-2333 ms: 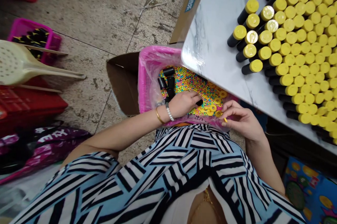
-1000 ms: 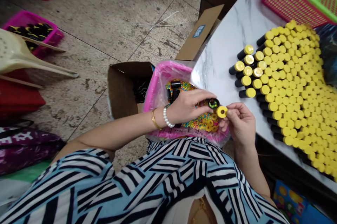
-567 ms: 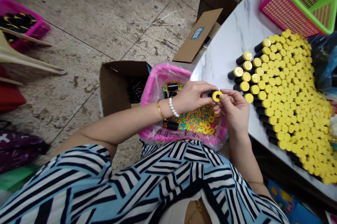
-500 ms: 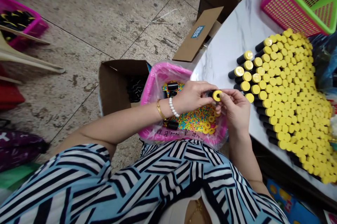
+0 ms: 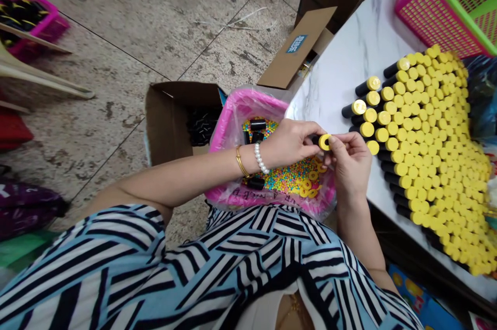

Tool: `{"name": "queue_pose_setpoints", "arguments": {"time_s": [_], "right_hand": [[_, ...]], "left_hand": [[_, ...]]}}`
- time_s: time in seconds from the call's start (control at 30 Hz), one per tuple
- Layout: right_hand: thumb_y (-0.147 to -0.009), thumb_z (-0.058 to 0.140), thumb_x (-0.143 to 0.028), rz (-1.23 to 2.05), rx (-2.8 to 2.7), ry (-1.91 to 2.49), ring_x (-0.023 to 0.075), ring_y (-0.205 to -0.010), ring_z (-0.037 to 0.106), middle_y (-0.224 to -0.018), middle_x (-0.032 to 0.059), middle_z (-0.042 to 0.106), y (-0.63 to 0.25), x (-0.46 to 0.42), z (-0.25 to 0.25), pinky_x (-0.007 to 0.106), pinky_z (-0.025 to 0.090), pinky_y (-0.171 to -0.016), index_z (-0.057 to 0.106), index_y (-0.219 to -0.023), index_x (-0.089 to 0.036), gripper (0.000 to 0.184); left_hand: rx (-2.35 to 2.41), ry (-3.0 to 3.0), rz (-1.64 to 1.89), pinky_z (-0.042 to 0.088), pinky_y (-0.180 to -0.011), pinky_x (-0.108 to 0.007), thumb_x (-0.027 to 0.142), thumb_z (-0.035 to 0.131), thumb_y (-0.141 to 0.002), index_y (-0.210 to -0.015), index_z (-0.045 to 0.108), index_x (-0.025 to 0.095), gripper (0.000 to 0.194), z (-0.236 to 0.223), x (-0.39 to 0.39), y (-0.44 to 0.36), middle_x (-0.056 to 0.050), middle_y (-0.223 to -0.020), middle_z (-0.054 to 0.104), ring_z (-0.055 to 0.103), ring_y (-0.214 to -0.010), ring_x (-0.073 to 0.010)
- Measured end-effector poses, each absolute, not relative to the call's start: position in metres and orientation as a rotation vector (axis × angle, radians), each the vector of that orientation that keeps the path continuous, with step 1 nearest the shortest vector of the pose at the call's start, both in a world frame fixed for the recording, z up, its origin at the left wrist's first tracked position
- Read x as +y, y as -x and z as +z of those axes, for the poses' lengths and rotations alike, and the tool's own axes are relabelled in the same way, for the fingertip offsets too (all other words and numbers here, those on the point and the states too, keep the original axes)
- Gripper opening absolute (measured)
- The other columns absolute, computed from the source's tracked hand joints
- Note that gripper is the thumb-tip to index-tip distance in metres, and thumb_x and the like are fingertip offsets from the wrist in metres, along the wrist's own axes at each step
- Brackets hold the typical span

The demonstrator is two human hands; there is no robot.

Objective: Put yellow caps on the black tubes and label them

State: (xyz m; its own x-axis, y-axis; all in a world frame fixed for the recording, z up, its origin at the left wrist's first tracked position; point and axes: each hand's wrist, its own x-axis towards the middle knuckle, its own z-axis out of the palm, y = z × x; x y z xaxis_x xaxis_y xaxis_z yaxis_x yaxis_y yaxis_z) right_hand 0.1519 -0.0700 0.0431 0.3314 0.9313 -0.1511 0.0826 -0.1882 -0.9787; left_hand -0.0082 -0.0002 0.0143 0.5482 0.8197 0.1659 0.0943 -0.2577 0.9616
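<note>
The yellow cap (image 5: 325, 141) came to the black tube (image 5: 316, 139) — my left hand (image 5: 291, 143) grips it, my right hand (image 5: 351, 156) pinches the cap; a slip can drop it into the beads (image 5: 289, 178).

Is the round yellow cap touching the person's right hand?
Touching. The head view shows the fingertips of the right hand pinching the edge of the round yellow cap, beside a black tube in the left hand.

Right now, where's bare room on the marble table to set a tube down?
Bare marble shows between the pink mesh basket, the pink tub and the black tubes with yellow caps. Those tubes are tightly crowded, as are the beads below your left hand and right hand.
</note>
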Motion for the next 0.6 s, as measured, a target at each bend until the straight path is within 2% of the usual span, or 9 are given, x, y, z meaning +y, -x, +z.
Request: {"name": "queue_pose_setpoints", "arguments": {"time_s": [0.17, 0.3, 0.4, 0.47, 0.53, 0.6], "right_hand": [[-0.092, 0.072, -0.041, 1.077, -1.003, 1.548, 0.009, -0.052, 0.06, -0.066, -0.0056, 0.06, -0.152, -0.07, 0.043, 0.02, 0.048, -0.051, 0.058, -0.093, -0.022, 0.023], [-0.093, 0.071, -0.041, 1.038, -1.044, 1.531, 0.0078, -0.052, 0.057, -0.067, -0.0067, 0.058, -0.154, -0.07, 0.039, 0.02, 0.046, -0.051, 0.056, -0.095, -0.023, 0.023], [-0.095, 0.068, -0.044, 1.044, -1.062, 1.518, 0.0076, -0.047, 0.053, -0.063, -0.0081, 0.054, -0.156, -0.07, 0.036, 0.02, 0.041, -0.046, 0.052, -0.095, -0.025, 0.025], [-0.095, 0.067, -0.045, 1.062, -1.051, 1.524, 0.0078, -0.043, 0.049, -0.058, -0.0093, 0.052, -0.157, -0.071, 0.035, 0.02, 0.037, -0.042, 0.051, -0.095, -0.025, 0.025], [-0.094, 0.068, -0.044, 1.038, -1.032, 1.532, 0.0077, -0.041, 0.045, -0.054, -0.01, 0.05, -0.157, -0.073, 0.034, 0.019, 0.034, -0.04, 0.052, -0.094, -0.024, 0.025], [-0.093, 0.07, -0.044, 0.989, -1.011, 1.52, 0.0076, -0.043, 0.046, -0.056, -0.0091, 0.052, -0.157, -0.077, 0.032, 0.019, 0.035, -0.041, 0.055, -0.094, -0.024, 0.025]], "left_hand": [[0.682, -1.26, 0.698, 0.053, -0.051, -0.016, 0.031, 0.072, -0.089, -0.103, 0.071, 0.009, 0.026, 0.024, -0.005, 0.005, -0.004, -0.068, 0.073, 0.067, -0.054, -0.0095], [0.67, -1.04, 0.685, 0.057, -0.055, -0.018, 0.031, 0.067, -0.095, -0.096, 0.066, 0.009, 0.022, 0.029, -0.007, -0.003, -0.004, -0.065, 0.071, 0.068, -0.056, -0.0099], [0.656, -1.063, 0.683, 0.058, -0.057, -0.02, 0.03, 0.063, -0.097, -0.1, 0.066, 0.01, 0.02, 0.024, -0.008, -0.006, -0.003, -0.064, 0.069, 0.069, -0.056, -0.0104], [0.638, -1.147, 0.72, 0.057, -0.057, -0.02, 0.03, 0.06, -0.098, -0.115, 0.065, 0.011, 0.026, 0.017, -0.01, -0.004, -0.003, -0.07, 0.071, 0.068, -0.057, -0.0102], [0.646, -1.355, 0.809, 0.054, -0.057, -0.019, 0.03, 0.065, -0.095, -0.125, 0.064, 0.013, 0.035, 0.01, -0.011, -0.002, -0.004, -0.08, 0.073, 0.066, -0.059, -0.0086], [0.683, -1.615, 0.917, 0.051, -0.059, -0.018, 0.027, 0.071, -0.089, -0.125, 0.067, 0.015, 0.038, 0.005, -0.01, 0.0, -0.005, -0.092, 0.075, 0.062, -0.06, -0.0068]]}}
